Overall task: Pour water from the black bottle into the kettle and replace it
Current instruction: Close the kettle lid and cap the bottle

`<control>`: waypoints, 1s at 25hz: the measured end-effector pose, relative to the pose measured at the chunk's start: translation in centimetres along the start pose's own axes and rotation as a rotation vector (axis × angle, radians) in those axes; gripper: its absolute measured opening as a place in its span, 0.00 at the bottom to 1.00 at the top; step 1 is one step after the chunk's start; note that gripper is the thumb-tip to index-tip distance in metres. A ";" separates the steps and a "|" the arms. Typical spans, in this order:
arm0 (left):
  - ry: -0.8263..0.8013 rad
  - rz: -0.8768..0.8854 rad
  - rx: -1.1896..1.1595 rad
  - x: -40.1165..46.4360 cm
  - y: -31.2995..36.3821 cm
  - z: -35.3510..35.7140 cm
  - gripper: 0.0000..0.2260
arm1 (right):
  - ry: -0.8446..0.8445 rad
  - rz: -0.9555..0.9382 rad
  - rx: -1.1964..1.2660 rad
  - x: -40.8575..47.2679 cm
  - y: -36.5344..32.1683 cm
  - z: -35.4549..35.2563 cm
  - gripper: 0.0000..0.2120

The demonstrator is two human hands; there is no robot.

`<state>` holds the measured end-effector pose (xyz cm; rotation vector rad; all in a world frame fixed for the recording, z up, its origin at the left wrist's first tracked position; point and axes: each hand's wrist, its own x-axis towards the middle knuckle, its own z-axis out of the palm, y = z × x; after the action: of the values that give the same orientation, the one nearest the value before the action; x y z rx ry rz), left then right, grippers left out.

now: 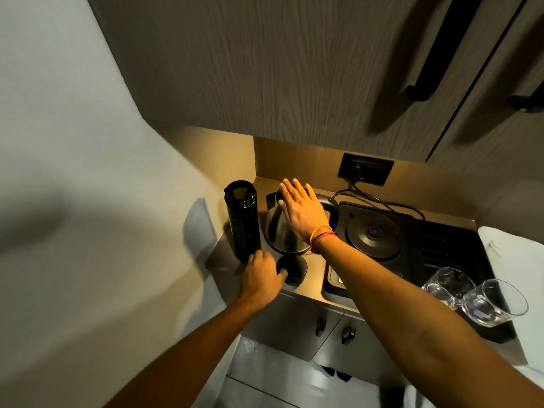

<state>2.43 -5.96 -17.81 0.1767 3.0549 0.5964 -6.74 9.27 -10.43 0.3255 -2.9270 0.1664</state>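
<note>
The black bottle [243,222] stands upright on the counter at the left, with no cap on its mouth. Just right of it sits the steel kettle [279,231], off its base. My right hand [300,213] lies flat on the kettle's lid, fingers spread, holding nothing. A round black bottle cap [294,269] rests on the counter in front of the kettle. My left hand [262,275] is low beside the bottle's foot, its fingers curled onto the cap's left edge.
The round kettle base [374,234] sits on a black tray [441,245] to the right, its cord running to a wall socket [365,169]. Two glasses [471,295] stand at the tray's near right corner. Cupboard doors hang overhead, and a wall is close on the left.
</note>
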 end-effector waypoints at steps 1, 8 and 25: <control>0.007 0.056 0.024 0.2 0.8 0.0 0.27 | -0.005 -0.006 -0.013 0.0 0.0 0.0 0.28; -0.221 0.066 0.079 1.5 4.4 2.4 0.30 | 0.012 -0.013 0.071 -1.7 0.6 -0.5 0.31; 0.631 0.231 0.106 5.0 4.1 -18.2 0.34 | 0.005 0.167 0.132 -0.9 4.1 -2.8 0.32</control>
<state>-2.88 -8.38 0.56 0.4225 3.7148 0.5924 -6.30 13.79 -8.20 0.0987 -2.9434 0.3842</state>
